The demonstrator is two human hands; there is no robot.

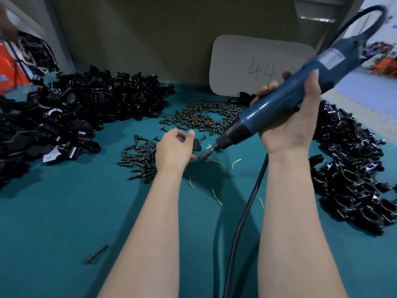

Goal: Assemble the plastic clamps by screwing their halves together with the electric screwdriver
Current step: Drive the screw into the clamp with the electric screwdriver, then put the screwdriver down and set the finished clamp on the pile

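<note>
While the right hand (287,125) wraps the blue electric screwdriver (285,97), tip angled down-left, the left hand (175,150) closes its grip on a black clamp piece (196,145) just above the green tabletop (64,222). The tip sits just beside that piece. Loose screws (199,117) lie behind the hands; clamp halves (71,110) are piled left and right.

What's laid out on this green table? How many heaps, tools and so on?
Heaps of black clamp parts: 2
Screw piles: 2
Electric screwdriver: 1
Loose long bolt: 1
Numbered card: 1
Total: 7
</note>
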